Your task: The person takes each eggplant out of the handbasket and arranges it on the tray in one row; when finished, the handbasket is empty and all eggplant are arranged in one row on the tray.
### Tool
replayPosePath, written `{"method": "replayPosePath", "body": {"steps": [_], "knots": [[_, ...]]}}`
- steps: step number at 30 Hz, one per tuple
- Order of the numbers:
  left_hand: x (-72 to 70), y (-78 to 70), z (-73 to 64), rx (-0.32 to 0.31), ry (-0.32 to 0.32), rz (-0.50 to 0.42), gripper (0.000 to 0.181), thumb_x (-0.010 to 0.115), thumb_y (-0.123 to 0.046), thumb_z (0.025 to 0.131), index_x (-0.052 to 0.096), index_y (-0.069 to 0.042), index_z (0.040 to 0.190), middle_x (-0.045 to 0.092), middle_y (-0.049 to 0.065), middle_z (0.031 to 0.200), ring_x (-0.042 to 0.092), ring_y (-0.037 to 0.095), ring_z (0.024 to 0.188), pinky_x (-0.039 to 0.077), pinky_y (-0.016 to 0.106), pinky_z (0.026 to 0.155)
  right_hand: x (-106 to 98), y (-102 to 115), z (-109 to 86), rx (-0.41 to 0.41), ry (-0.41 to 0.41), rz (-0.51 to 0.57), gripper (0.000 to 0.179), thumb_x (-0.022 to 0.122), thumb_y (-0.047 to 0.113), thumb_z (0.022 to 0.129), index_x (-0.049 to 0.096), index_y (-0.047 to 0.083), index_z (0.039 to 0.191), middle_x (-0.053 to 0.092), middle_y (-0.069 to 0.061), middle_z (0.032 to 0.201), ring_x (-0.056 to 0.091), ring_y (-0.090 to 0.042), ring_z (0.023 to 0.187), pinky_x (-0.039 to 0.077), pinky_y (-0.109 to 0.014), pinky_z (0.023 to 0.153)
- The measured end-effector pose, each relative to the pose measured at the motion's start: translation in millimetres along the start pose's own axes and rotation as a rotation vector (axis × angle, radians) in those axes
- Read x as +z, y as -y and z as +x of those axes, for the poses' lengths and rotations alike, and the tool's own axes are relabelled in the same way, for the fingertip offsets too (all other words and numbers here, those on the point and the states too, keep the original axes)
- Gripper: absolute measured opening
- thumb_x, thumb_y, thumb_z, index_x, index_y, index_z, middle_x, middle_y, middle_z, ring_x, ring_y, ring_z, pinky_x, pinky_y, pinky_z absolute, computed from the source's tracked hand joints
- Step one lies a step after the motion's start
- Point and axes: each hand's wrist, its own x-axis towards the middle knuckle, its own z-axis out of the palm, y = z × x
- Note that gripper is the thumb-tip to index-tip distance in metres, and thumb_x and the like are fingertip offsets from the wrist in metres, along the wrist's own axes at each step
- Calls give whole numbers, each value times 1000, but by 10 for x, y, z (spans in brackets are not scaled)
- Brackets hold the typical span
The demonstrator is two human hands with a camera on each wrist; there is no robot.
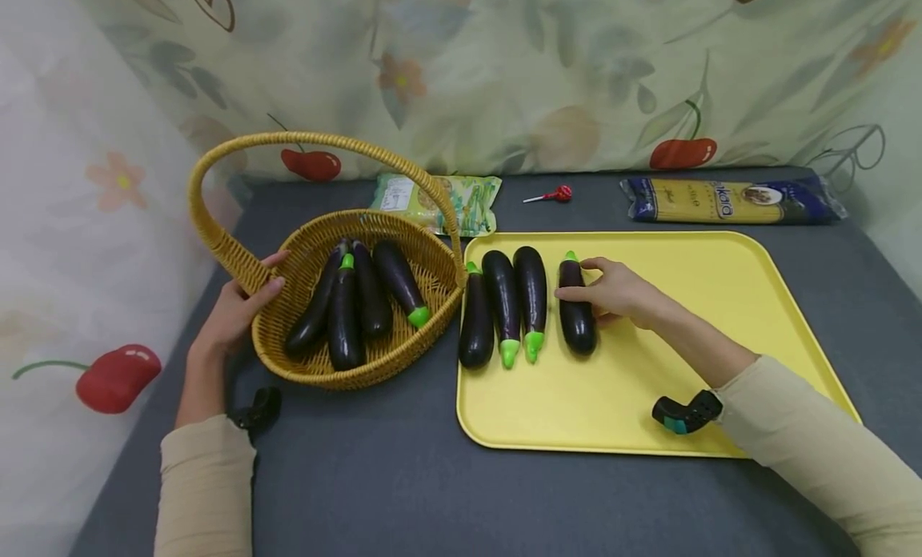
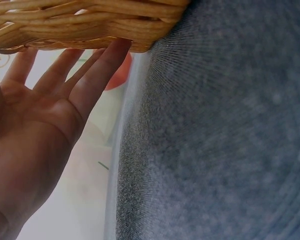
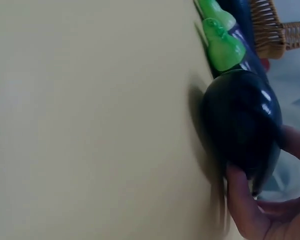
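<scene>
My left hand (image 1: 234, 313) grips the left side of a wicker basket (image 1: 403, 353) where its tall handle joins the rim. In the left wrist view, the fingers (image 2: 97, 77) reach up against the weave. Several dark eggplants (image 1: 346, 321) lie inside the basket. My right hand (image 1: 627, 293) pinches an eggplant (image 1: 579, 333) from its right side, over the yellow tray (image 1: 648, 405). The right wrist view shows fingers round the lower part of this eggplant (image 3: 240, 120). To its left, three more eggplants (image 1: 503, 289) lie side by side on the tray.
Behind the basket lies a green-and-yellow packet (image 1: 468, 201). A red lollipop (image 1: 562, 194) and a pasta packet (image 1: 720, 201) rest along the back of the grey table (image 1: 374, 477). A patterned curtain (image 1: 490, 77) hangs behind.
</scene>
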Motion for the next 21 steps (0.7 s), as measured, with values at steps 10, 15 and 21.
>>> {"method": "replayPosePath", "body": {"steps": [10,15,21], "knots": [[-6,3,1,-6,-3,-3,50,55,-18,98,42,-19,146,48,2,127,60,7,98,49,19,74,-85,-59,9,6,121,187,74,59,28,96,17,2,152,32,-25,141,44,-35,120,49,-38,87],[0,10,1,8,3,3,50,55,-18,98,42,-16,146,51,1,124,59,8,99,49,19,75,-76,-68,17,-17,126,151,72,58,30,97,21,2,151,39,-24,134,53,-28,107,49,-36,86],[2,9,0,11,7,-2,50,54,-18,99,41,-16,147,51,2,126,60,8,99,50,19,74,-45,-65,2,-9,129,212,70,56,28,98,20,1,151,39,-24,129,60,-18,92,52,-34,79]]}}
